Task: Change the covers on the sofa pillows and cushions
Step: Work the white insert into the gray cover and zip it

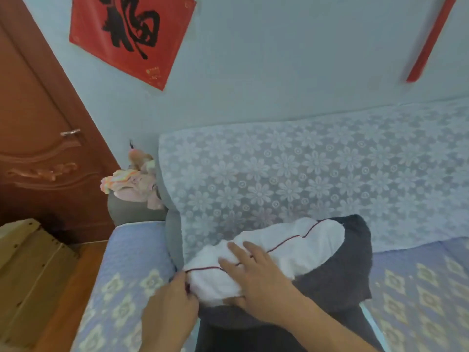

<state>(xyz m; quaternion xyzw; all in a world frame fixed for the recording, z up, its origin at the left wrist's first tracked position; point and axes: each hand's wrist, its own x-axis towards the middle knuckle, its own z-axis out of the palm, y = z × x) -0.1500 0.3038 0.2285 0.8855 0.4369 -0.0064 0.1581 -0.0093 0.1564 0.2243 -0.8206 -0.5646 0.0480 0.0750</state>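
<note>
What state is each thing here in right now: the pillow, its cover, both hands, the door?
White pillow: lying on the sofa seat, partly inside the dark cover.
Dark cover: open, only half over the pillow.
Left hand: fingers pinching the pillow's corner edge.
Right hand: flat, fingers straight, pressing on the pillow.
Door: closed.
Lace throw: draped over the sofa back.

You have only one view, a wide-angle camera on the head, looking forward and down from close above the lavender quilted sofa seat (121,283). It faces the lace-draped grey sofa backrest (291,179) and pale blue wall (291,59) (verticals lean outward at the edges), with the carved brown wooden door (38,138) far left.
</note>
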